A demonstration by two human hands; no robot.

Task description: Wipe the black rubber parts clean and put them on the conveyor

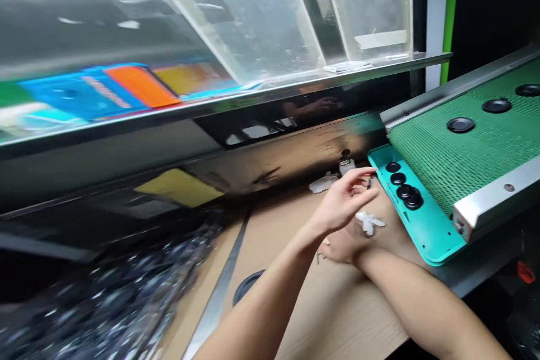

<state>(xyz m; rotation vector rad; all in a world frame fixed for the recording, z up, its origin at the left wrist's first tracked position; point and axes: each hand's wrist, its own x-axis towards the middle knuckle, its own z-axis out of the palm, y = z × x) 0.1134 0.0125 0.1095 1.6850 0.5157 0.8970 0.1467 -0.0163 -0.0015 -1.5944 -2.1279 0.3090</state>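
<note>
A long green mesh belt (pixel 459 163) is sitting on a light wooden table (pixel 337 315) — its teal tray (pixel 415 225) is holding round black rubber caps (pixel 403 191). The left hand (pixel 343 199) is curling just beside them — holding something? Cannot tell. The right hand (pixel 346 242) is lying open underneath, a white scrap (pixel 369 222) touching it.

Hands (pixel 346 216) beside a teal tray (pixel 430 230), black discs (pixel 413 199) probably rubber

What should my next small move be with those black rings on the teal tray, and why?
Probably pick the nearest black ring off the teal tray with your left hand, since its fingertips sit just beside that ring.
</note>
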